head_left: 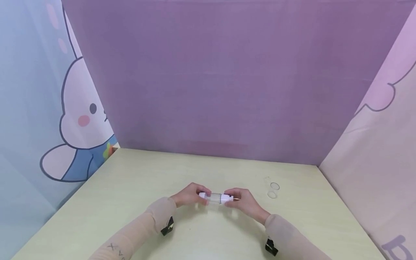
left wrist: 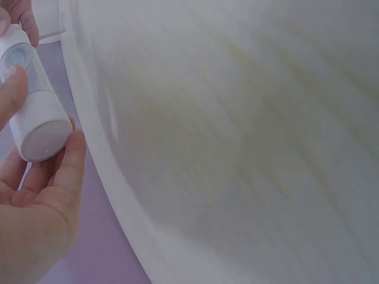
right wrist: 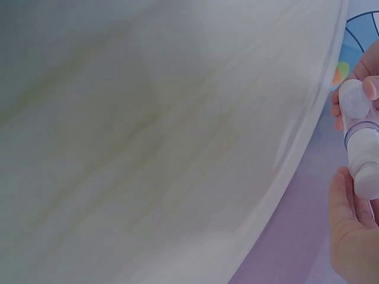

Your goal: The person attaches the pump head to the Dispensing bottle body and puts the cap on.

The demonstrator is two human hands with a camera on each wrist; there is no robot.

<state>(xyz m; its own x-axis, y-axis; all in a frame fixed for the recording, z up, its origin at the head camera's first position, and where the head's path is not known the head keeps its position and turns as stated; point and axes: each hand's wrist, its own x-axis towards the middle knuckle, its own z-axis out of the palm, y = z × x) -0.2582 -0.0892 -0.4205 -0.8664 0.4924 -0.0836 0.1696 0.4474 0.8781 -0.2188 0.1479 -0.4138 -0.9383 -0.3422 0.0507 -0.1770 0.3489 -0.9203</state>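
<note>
A cylinder-shaped container (head_left: 215, 198) with white ends and a clear middle lies sideways between both hands, just above the table. My left hand (head_left: 191, 194) grips its left white end, thumb and fingers on opposite sides. My right hand (head_left: 245, 204) holds the other white end, which has a narrower white part. In the left wrist view the container's flat, round white base (left wrist: 47, 140) faces the camera. Seen from the right wrist, a dark ring line (right wrist: 349, 135) circles it where clear meets white. The contents of the clear section cannot be made out.
Right of the hands, a dark-edged thin ring (head_left: 274, 183) and a paler ring (head_left: 272, 198) lie on the pale table (head_left: 136, 173). A faint small clear piece is beside them. A purple cloth panel (head_left: 214, 83) stands along the back edge, with printed curtains at both sides.
</note>
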